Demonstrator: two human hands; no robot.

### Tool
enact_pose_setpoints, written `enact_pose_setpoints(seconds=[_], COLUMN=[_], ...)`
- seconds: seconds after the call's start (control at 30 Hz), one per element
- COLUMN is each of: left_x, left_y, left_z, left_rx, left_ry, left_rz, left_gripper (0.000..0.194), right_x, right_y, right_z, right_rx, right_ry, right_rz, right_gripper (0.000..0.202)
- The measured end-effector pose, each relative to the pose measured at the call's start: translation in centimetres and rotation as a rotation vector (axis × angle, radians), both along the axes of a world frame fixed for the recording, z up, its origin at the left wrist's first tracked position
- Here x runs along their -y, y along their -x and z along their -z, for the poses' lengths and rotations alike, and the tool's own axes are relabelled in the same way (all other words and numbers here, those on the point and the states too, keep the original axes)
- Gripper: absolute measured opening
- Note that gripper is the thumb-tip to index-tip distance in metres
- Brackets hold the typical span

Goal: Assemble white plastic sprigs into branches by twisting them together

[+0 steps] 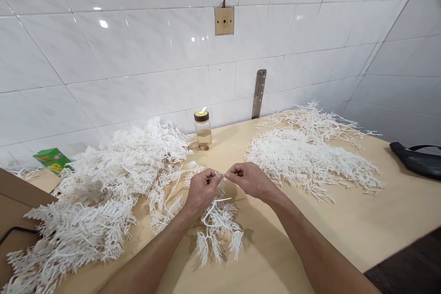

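Over the middle of the table, my left hand (203,190) is closed in a pinch on a white branching plastic sprig (220,217). Its forked tips hang down below and between my hands. My right hand (250,180) is also pinched, its fingertips almost meeting those of my left. Whatever its thumb and forefinger hold is too small to make out. A big heap of similar white sprigs (120,165) lies to the left of my hands. On the right spreads a flatter pile of white sprigs (306,156), with longer bare stems behind it.
Behind my hands, a clear bottle (203,132) with a dark lid stands near the tiled wall. A metal strip (259,94) leans there. A green box (53,161) and cardboard (20,206) are at the left, a black pouch (418,160) at the right edge of the table (344,225).
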State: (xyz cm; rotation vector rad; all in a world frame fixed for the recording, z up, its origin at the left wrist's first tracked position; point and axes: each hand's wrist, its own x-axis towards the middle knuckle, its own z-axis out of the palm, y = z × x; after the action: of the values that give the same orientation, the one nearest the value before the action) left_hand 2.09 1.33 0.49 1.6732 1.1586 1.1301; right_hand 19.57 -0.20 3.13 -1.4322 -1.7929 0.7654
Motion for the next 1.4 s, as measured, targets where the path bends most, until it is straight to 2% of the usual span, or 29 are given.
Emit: enact_pose_setpoints(seconds=[0.23,0.37,0.43,0.5,0.57,0.63,0.7,0.87,0.93,0.97,1.07,1.13,1.2,1.33,1.4], left_x=[-0.3,-0.4,-0.1,0.4,0.7,0.8,0.6,0.3,0.3,0.3,0.1,0.0,-0.1,0.0,0.1], left_y=[0.2,0.2,0.2,0.2,0.3,0.3,0.4,0.3,0.1,0.1,0.1,0.2,0.2,0.2,0.2], left_z=[-0.1,0.5,0.8,0.9,0.8,0.5,0.1,-0.5,-0.5,-0.5,-0.2,0.1,0.2,0.2,0.0], left_rx=[-0.058,-0.099,-0.199,-0.315,-0.386,-0.380,-0.316,-0.115,-0.041,-0.009,0.051,0.052,0.030,-0.029,-0.047], left_ry=[0.031,0.002,-0.097,-0.276,-0.440,-0.497,-0.451,-0.204,-0.140,-0.114,-0.066,-0.058,-0.072,-0.104,-0.114], left_rz=[0.009,-0.049,-0.089,-0.078,-0.028,0.003,-0.017,-0.077,-0.070,-0.065,-0.056,-0.053,-0.051,-0.043,-0.050], left_gripper=[0.031,0.031,0.029,0.027,0.024,0.023,0.022,0.026,0.029,0.030,0.034,0.033,0.032,0.031,0.027], right_x=[-0.3,-0.3,-0.3,-0.6,-1.0,-1.4,-1.8,-2.3,-2.1,-1.9,-1.0,-0.5,-0.2,-0.4,-0.9], right_y=[0.3,1.0,1.4,1.9,1.9,1.3,0.1,-3.2,-3.5,-3.3,-2.1,-1.0,-0.2,0.7,0.5], right_z=[0.6,1.2,1.8,2.5,3.1,3.4,3.3,2.7,2.5,2.3,1.6,1.2,0.9,1.2,1.6], right_rx=[0.047,0.069,0.054,0.020,0.002,0.019,0.026,-0.084,-0.122,-0.143,-0.188,-0.174,-0.134,-0.048,0.022], right_ry=[-0.043,-0.059,-0.017,0.087,0.157,0.149,0.102,-0.057,-0.095,-0.080,0.050,0.072,0.021,-0.057,-0.082], right_rz=[0.048,0.051,0.065,0.094,0.185,0.300,0.396,0.594,0.568,0.501,0.170,0.018,-0.005,0.042,0.127], right_gripper=[0.021,0.022,0.021,0.019,0.017,0.017,0.018,0.017,0.028,0.032,0.043,0.044,0.038,0.028,0.027])
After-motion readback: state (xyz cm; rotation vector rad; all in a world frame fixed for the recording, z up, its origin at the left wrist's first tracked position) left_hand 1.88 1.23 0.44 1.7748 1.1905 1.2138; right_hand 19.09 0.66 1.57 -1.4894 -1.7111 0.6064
